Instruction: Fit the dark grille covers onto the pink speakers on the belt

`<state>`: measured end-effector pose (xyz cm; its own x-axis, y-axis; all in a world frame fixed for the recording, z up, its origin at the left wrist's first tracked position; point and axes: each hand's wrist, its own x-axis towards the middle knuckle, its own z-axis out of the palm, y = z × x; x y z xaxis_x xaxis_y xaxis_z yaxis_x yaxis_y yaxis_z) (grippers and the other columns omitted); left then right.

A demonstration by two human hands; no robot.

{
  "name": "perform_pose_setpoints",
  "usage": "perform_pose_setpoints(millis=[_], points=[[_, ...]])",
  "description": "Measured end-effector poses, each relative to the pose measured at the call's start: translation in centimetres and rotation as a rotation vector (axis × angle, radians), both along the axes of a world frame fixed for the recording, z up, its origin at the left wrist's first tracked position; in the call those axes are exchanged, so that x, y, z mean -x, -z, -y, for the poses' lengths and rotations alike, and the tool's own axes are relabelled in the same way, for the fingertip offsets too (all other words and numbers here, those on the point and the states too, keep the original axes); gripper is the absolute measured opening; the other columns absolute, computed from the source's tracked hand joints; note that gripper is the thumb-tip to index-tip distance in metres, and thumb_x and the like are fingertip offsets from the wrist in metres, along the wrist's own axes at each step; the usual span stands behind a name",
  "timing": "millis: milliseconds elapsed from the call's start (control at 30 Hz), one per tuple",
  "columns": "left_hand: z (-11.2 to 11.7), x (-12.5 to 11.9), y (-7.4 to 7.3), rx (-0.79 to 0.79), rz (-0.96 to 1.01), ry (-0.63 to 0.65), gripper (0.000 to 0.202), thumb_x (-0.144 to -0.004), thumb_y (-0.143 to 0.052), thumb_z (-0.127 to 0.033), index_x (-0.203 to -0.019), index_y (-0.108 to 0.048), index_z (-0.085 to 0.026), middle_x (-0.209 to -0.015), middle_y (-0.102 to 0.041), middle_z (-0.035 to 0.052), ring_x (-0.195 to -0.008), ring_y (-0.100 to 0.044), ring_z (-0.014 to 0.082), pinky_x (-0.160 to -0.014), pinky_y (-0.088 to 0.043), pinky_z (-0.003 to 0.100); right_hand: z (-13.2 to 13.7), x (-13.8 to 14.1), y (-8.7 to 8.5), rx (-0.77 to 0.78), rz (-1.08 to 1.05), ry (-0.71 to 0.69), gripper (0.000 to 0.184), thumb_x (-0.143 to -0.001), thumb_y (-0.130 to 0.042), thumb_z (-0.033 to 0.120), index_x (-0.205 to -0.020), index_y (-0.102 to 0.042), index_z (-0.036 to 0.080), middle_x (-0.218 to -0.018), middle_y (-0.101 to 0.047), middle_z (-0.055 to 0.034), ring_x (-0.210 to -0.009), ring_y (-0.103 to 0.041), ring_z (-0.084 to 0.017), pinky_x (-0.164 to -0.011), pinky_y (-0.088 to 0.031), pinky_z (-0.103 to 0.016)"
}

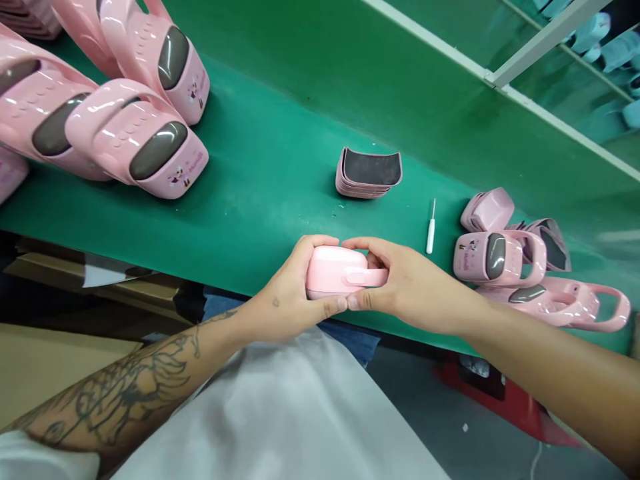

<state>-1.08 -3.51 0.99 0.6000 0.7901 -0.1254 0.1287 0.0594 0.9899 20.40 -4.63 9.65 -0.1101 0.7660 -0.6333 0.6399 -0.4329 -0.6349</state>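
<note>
A pink plastic housing with a loop handle (334,268) is between my two hands at the front edge of the green bench. My left hand (295,290) is closed round its wider left end. The fingers of my right hand (395,283) wrap round the handle side, with both thumbs pressed along the near side. The housing's far side and underside are hidden. Beyond my hands lies a stack of curved pink pieces with dark inner faces (371,170). A small screwdriver with a white handle (431,235) rests to the right of that stack.
Several pink handled housings with dark windows (157,150) crowd the left of the green bench (270,200). More housings (495,255) and loose pink shells (493,210) lie at the right. A white metal frame (440,40) runs along the back. Cardboard (55,270) is beneath the bench.
</note>
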Motion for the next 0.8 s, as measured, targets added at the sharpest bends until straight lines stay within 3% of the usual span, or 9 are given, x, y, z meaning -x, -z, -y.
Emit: perform_pose_setpoints(millis=[167,300,400,467,567,667,800], points=[[-0.3,0.1,0.0,-0.074,0.019,-0.07,0.071,-0.08,-0.094,-0.047,-0.138,-0.062,-0.023,-0.136,-0.07,0.0117,-0.122,-0.069,0.0316,-0.105,-0.059,0.047,-0.2,0.7,0.0,-0.137,0.035,-0.053,0.057,-0.08,-0.088,0.025,-0.135,-0.075,0.027,-0.113,-0.076,-0.0034,-0.098,-0.071,-0.024,-0.085,-0.057,-0.038],[-0.4,0.5,0.2,-0.049,0.033,-0.125,0.075,-0.075,-0.097,-0.052,-0.137,-0.065,-0.022,-0.138,-0.073,0.0116,-0.126,-0.07,0.0336,-0.108,-0.059,0.046,-0.4,1.3,-0.3,-0.193,0.125,-0.137,0.053,-0.086,-0.082,0.024,-0.138,-0.075,0.028,-0.093,-0.068,-0.0023,-0.082,-0.065,-0.022,-0.075,-0.055,-0.037],[-0.5,1.1,1.0,-0.046,0.013,-0.131,0.083,-0.078,-0.093,-0.057,-0.146,-0.058,-0.023,-0.145,-0.069,0.0141,-0.13,-0.07,0.036,-0.107,-0.061,0.047,-0.8,1.7,-0.3,-0.235,0.119,-0.134,0.054,-0.086,-0.083,0.027,-0.139,-0.075,0.027,-0.092,-0.065,-0.0016,-0.08,-0.063,-0.02,-0.076,-0.055,-0.036],[-0.6,1.4,1.6,-0.155,-0.02,-0.164,0.091,-0.082,-0.089,-0.055,-0.155,-0.048,-0.021,-0.154,-0.062,0.018,-0.138,-0.065,0.0384,-0.112,-0.058,0.051,-1.2,1.7,0.0,-0.275,0.088,-0.07,0.056,-0.086,-0.085,0.034,-0.141,-0.073,0.025,-0.095,-0.065,-0.0019,-0.082,-0.064,-0.02,-0.077,-0.056,-0.036],[-0.8,1.6,2.0,-0.443,-0.157,-0.233,0.095,-0.081,-0.09,-0.04,-0.16,-0.041,-0.02,-0.16,-0.054,0.0208,-0.149,-0.056,0.0405,-0.122,-0.05,0.059,-1.5,1.6,0.7,-0.336,0.031,0.036,0.058,-0.088,-0.082,0.037,-0.143,-0.072,0.022,-0.099,-0.07,-0.0033,-0.085,-0.068,-0.021,-0.081,-0.059,-0.038],[-0.8,1.7,1.3,-0.561,-0.24,-0.252,0.088,-0.081,-0.087,-0.032,-0.158,-0.044,-0.022,-0.157,-0.057,0.0186,-0.147,-0.057,0.0384,-0.123,-0.05,0.058,-1.4,1.6,1.2,-0.369,-0.062,0.052,0.053,-0.092,-0.076,0.035,-0.143,-0.072,0.024,-0.118,-0.078,-0.0057,-0.104,-0.074,-0.026,-0.095,-0.061,-0.043],[-0.8,1.6,-0.2,-0.491,-0.24,-0.266,0.079,-0.08,-0.08,-0.027,-0.152,-0.05,-0.02,-0.155,-0.06,0.0173,-0.144,-0.06,0.0362,-0.123,-0.051,0.055,-1.2,1.8,1.3,-0.376,-0.156,0.06,0.05,-0.093,-0.074,0.03,-0.142,-0.072,0.025,-0.138,-0.078,-0.0042,-0.123,-0.074,-0.028,-0.107,-0.058,-0.046]])
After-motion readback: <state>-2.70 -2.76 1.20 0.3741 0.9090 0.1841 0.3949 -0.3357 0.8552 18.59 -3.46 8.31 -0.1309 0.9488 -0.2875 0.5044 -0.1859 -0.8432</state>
